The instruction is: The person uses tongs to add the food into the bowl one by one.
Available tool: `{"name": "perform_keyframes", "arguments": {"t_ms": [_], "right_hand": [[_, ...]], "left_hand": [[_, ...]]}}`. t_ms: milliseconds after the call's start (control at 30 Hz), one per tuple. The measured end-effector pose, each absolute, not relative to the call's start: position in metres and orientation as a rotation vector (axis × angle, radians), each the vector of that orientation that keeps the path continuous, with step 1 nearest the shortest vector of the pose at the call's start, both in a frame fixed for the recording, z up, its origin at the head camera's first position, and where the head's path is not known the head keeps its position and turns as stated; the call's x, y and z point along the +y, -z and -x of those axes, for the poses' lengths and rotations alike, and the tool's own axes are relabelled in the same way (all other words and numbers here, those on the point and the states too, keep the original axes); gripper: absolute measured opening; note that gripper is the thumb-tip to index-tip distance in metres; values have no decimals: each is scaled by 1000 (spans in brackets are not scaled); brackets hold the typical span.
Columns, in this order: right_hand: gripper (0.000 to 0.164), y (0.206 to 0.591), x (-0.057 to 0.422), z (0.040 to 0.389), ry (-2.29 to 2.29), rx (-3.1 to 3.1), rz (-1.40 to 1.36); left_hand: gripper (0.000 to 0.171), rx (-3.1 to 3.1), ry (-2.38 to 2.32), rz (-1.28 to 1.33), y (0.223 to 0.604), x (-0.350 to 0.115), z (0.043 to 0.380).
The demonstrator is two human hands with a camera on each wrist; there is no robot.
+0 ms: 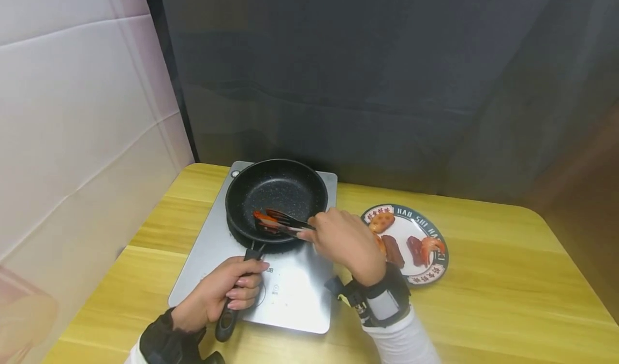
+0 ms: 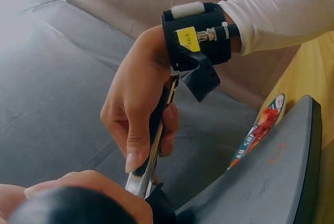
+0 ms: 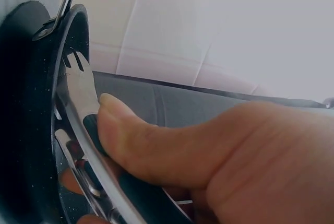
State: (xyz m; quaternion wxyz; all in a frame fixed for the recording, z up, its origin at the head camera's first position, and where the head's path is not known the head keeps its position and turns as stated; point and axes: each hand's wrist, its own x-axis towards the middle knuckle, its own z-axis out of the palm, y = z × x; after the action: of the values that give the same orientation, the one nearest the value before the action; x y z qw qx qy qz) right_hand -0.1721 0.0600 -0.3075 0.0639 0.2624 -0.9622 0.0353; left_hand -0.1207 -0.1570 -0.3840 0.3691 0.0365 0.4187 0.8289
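Inside the pan, reddish food lies at the tongs — the right hand grips these, the left hand the pan's handle. Under the pan sits a cooktop; right of the pan, the right hand partly hides a food-laden plate.

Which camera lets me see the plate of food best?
The head view: it shows most of the plate from above, with the food on it, though the right hand hides part. The left wrist view shows only a slanted strip beyond the cooktop; the right wrist view shows none.
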Motion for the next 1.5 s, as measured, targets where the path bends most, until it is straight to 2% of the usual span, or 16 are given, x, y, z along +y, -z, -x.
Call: {"name": "perform_keyframes", "arguments": {"t_ms": [400, 800, 1033, 1233, 1500], "right_hand": [[34, 303, 60, 173, -159, -3074, -716], [51, 295, 102, 158, -302, -3085, -651], [46, 293, 138, 146, -324, -3032, -609], [51, 295, 162, 143, -312, -3064, -561], [39, 300, 185, 138, -251, -3140, -512]], "left_hand": [[24, 1075, -2133, -71, 384, -158, 121], [24, 1071, -2131, -79, 384, -159, 121], [23, 1072, -2128, -102, 385, -159, 121], [23, 1082, -2132, -82, 385, -159, 121], [22, 1078, -2128, -90, 386, -158, 121]]}}
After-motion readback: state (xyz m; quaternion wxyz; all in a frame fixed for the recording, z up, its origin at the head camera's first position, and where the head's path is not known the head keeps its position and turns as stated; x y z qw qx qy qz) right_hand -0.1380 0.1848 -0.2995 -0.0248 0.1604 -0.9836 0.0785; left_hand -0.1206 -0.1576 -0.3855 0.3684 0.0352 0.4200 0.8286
